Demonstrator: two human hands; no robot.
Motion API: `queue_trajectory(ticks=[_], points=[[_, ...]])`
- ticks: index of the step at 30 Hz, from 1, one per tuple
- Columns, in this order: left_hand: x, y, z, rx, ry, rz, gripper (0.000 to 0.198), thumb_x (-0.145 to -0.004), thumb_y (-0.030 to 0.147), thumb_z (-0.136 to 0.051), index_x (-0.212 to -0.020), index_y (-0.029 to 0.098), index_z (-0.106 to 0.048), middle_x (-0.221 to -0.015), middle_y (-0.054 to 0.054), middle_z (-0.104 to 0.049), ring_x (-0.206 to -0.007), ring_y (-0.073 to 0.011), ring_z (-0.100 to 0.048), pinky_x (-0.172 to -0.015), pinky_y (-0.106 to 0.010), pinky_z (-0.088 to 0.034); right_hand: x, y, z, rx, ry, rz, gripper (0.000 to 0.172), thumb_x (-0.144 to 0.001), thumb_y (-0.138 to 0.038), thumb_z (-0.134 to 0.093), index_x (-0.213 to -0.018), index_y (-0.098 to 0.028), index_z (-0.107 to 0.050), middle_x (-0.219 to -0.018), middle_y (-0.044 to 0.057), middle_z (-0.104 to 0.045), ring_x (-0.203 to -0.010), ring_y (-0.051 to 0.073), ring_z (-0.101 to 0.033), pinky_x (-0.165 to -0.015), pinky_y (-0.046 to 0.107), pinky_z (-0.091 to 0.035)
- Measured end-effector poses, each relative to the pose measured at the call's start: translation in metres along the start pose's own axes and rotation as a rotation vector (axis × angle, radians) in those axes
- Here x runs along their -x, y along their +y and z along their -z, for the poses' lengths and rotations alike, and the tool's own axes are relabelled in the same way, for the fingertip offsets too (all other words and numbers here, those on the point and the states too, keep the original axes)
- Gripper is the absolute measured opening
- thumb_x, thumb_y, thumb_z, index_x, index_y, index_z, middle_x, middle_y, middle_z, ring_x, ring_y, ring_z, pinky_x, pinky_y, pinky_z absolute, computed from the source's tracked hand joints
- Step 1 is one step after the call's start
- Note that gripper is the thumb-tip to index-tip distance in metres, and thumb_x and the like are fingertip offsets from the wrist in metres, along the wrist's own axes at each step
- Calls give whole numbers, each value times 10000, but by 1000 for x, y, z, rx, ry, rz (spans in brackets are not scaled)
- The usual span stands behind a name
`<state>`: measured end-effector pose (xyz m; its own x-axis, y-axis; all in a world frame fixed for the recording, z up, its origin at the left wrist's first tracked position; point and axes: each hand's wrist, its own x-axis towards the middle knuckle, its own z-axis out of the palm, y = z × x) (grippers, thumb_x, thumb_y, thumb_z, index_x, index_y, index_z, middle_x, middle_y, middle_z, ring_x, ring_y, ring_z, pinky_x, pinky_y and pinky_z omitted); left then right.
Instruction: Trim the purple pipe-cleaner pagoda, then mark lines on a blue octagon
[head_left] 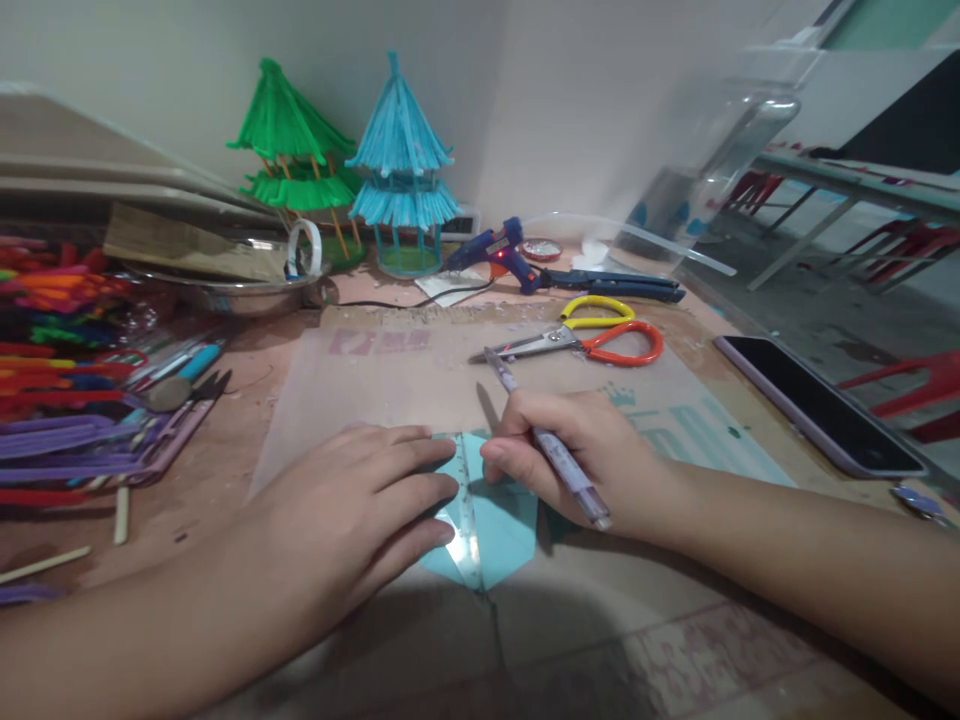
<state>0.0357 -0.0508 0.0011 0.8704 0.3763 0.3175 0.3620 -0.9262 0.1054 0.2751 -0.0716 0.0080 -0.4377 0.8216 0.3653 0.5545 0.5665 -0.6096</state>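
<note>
A light-blue paper piece (511, 540) with angled corners lies in front of me. Across its middle runs a clear ruler (468, 505). My left hand (352, 510) rests flat with fingers stretched out, the fingertips on the paper and the ruler's left edge. On the other side my right hand (600, 445) is closed around a patterned purple pen (564, 465). The pen slants across the fingers, one end pointing up and away; its contact with the paper cannot be made out. My right thumb is close to the ruler's upper right.
Beyond the hands lie scissors (551, 343), a blue glue gun (491, 250) and pliers (622, 286). Green (296, 130) and blue (401, 130) tiered-roof models stand at the back. Colourful pipe cleaners (60, 400) crowd the left; a phone (817, 400) lies right.
</note>
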Motion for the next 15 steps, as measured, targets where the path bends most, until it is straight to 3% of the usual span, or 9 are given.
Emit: queue_trajectory(ticks=[5, 15], points=[[-1, 0, 1, -26, 23, -34, 354, -1064, 305, -389, -1049, 190, -724, -1182, -105, -735, -1097, -277, -686, -918, -463, -590, 0, 0, 0, 8, 12, 11, 235, -963, -296, -569, -751, -194, -576, -570, -21, -596, -490, 106, -510, -512, 214, -356], [-1, 3, 1, -44, 5, -6, 380, -1071, 335, -375, -1074, 194, -727, -1187, -100, -734, -1107, -287, -682, -914, -486, -595, 0, 0, 0, -15, 22, 27, 238, -954, -288, -588, -738, -189, -572, -575, -30, -582, -497, 98, -505, -512, 204, -357]])
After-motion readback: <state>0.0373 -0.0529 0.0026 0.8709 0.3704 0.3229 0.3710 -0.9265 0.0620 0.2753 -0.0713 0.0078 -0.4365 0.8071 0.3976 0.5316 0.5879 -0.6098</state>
